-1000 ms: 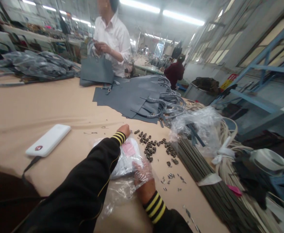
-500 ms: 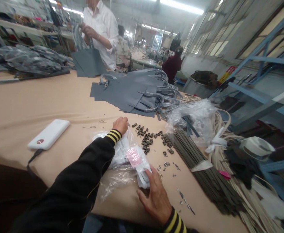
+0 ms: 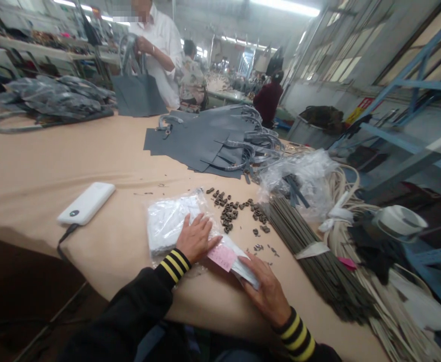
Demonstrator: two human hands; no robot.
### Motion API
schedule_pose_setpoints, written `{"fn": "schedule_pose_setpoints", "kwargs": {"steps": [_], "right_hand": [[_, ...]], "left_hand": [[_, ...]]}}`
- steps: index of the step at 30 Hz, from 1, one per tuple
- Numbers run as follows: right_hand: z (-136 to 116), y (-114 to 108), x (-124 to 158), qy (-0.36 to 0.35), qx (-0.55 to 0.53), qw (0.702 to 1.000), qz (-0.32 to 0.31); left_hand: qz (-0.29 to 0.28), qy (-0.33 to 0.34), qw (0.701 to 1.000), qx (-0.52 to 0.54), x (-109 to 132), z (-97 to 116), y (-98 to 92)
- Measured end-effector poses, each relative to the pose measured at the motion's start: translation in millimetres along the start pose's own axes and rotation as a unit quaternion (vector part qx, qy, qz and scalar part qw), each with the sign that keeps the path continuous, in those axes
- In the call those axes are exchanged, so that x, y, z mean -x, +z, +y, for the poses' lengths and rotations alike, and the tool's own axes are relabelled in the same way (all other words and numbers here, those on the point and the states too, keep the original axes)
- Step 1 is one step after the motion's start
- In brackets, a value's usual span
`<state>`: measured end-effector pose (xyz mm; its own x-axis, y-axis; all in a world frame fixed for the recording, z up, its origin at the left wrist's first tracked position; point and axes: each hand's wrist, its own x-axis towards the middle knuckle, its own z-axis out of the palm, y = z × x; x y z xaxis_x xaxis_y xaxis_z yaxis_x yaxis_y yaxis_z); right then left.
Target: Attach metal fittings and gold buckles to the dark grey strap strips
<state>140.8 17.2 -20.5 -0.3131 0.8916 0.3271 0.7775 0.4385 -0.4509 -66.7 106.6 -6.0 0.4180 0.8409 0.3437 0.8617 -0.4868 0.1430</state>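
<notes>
Two white packets in clear plastic lie before me on the tan cloth. My left hand [image 3: 196, 238] rests flat with fingers spread, across the inner edge of the wider packet [image 3: 163, 226] and the slimmer one. A pink label [image 3: 222, 257] sits on the slim white packet [image 3: 245, 269]. Its near right end is pinched in my right hand [image 3: 268, 287], fingers on top and thumb beneath. What the packets contain cannot be made out. Just beyond them lies a scatter of small dark loops [image 3: 228, 213].
A white power bank [image 3: 87, 203] with a cable is at left. Dark strips [image 3: 318, 256] lie bundled at right beside pale cords [image 3: 343, 188]. Grey bag panels with wrapped handles [image 3: 205, 141] are piled ahead. Across the table a person [image 3: 163, 40] handles a grey bag [image 3: 139, 93].
My left hand has come back from the far end of the plastic to lie flat on the packets. My right hand has closed on the slim packet's end, which has swung rightward.
</notes>
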Motion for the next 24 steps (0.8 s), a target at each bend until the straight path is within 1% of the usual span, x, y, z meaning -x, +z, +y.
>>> {"fn": "schedule_pose_setpoints", "kwargs": {"steps": [3,5,8,9,10,11,12,13,15,16,18,21,24], "right_hand": [[6.3,-5.8,15.7,0.035,0.004,0.999,0.006],[8.1,-7.0,21.5,0.067,0.005,0.997,0.025],[7.9,-5.5,22.7,0.096,-0.007,0.994,0.045],[7.6,-4.3,21.7,0.100,-0.013,0.994,0.045],[7.4,-2.9,20.5,0.104,-0.019,0.993,0.045],[7.3,-1.5,19.2,0.106,-0.024,0.993,0.044],[7.5,-0.3,18.1,0.108,-0.027,0.993,0.045],[7.7,0.4,17.3,0.108,-0.028,0.993,0.047],[8.5,-0.6,17.1,0.102,-0.026,0.993,0.053],[9.0,-2.6,18.0,0.095,-0.023,0.994,0.056],[11.4,-9.7,21.7,0.082,-0.010,0.995,0.058],[21.4,-24.5,30.9,0.080,0.024,0.994,0.072],[40.9,-37.0,37.9,0.103,0.067,0.987,0.108]], "left_hand": [[0.016,-0.005,1.000,-0.002,-6.3,-3.0,2.8],[0.039,-0.014,0.999,0.026,-7.1,-4.1,0.4],[0.123,-0.040,0.987,0.092,1.2,0.5,-10.1],[0.150,-0.041,0.981,0.114,7.1,4.9,-14.2],[0.164,-0.033,0.977,0.135,14.4,10.8,-17.4],[0.162,-0.019,0.975,0.153,22.6,17.9,-19.3],[0.140,-0.001,0.976,0.167,31.2,25.8,-19.3],[0.107,0.014,0.979,0.173,39.4,33.8,-17.4],[0.034,0.027,0.986,0.163,52.3,47.5,-8.3],[0.007,0.025,0.988,0.149,56.1,52.4,-2.3],[-0.029,0.021,0.993,0.117,58.6,57.6,9.2],[-0.051,0.050,0.994,0.084,54.8,58.3,18.7],[-0.031,0.079,0.991,0.105,52.6,58.2,19.0]]}}
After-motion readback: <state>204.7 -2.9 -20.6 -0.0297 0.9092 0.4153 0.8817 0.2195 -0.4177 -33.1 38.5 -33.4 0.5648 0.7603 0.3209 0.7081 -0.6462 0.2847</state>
